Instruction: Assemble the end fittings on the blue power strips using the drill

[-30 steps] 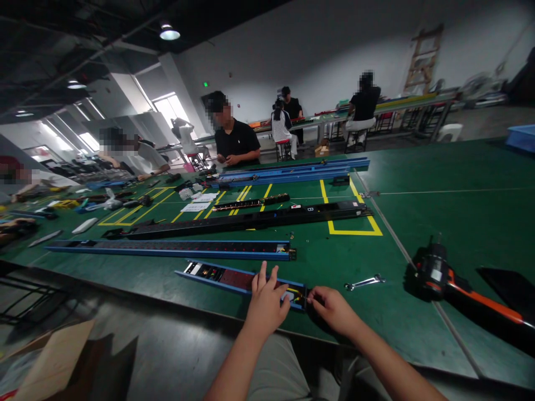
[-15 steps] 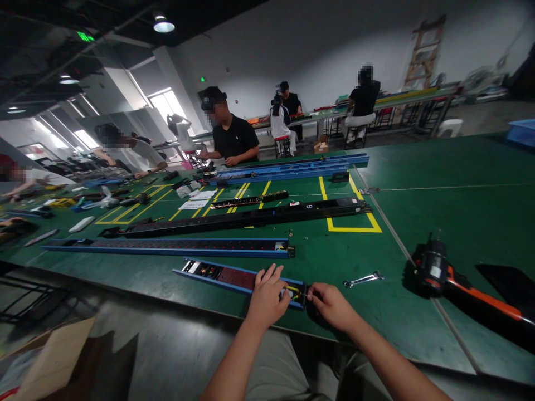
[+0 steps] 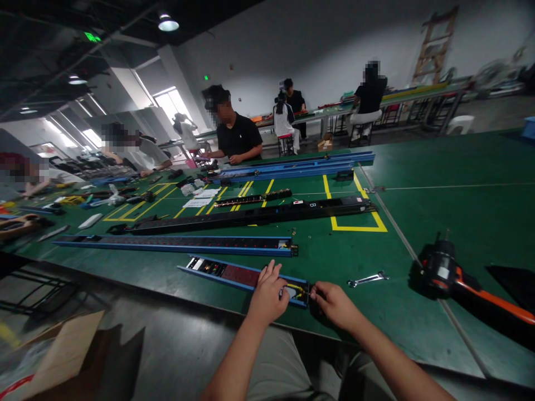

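A short blue power strip housing lies near the front edge of the green table. My left hand rests on its right end, fingers curled over the housing and holding it down. My right hand is closed in a pinch at the strip's right end cap, where yellow wires show; what it pinches is too small to make out. A small silver wrench lies just right of my right hand.
A long blue strip and a long black strip lie behind. An orange and black power screwdriver lies at the right. Several people work at the far side. A cardboard box sits on the floor at the lower left.
My left hand's fingers have lowered from raised and spread to curled onto the housing. My right hand stays at the end cap. The view has shifted slightly.
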Motion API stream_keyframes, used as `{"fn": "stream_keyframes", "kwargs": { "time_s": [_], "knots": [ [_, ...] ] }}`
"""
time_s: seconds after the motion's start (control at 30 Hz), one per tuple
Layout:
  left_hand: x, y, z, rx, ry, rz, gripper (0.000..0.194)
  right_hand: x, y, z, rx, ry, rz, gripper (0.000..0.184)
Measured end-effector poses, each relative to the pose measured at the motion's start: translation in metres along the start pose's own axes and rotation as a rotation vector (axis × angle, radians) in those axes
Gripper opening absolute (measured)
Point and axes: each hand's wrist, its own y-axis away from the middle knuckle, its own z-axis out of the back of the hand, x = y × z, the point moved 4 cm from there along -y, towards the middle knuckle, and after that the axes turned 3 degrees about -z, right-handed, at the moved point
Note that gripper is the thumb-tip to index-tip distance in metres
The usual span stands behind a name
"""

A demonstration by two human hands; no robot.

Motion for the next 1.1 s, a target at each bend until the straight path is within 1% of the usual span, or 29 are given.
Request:
{"fn": "stream_keyframes", "kwargs": {
  "time_s": [0.13,0.27,0.37,0.5,0.67,0.93,1.1],
  "knots": [
    [-0.003,-0.001,0.002,0.02,-0.029,0.004,0.017,0.001,0.0,-0.001,0.013,-0.027,-0.015,0.02],
    [-0.009,-0.003,0.004,0.05,-0.052,0.038,0.014,0.002,0.001,-0.001,0.024,-0.046,-0.031,0.019],
    [-0.013,-0.004,0.005,0.042,-0.06,0.068,0.009,0.002,0.001,0.0,0.029,-0.045,-0.044,0.02],
    [-0.012,-0.005,0.004,0.032,-0.068,0.081,0.005,0.003,0.0,0.001,0.024,-0.016,-0.02,0.022],
    [-0.01,-0.005,0.002,0.049,-0.08,0.058,0.005,0.003,0.0,0.001,0.024,-0.011,-0.005,0.022],
    [-0.011,-0.006,0.004,0.031,-0.042,0.07,0.007,0.004,0.001,-0.001,0.03,-0.04,-0.02,0.02],
    [-0.012,-0.007,0.006,0.016,-0.018,0.079,0.009,0.007,0.001,0.0,0.024,-0.026,0.014,0.019]
  ]
}}
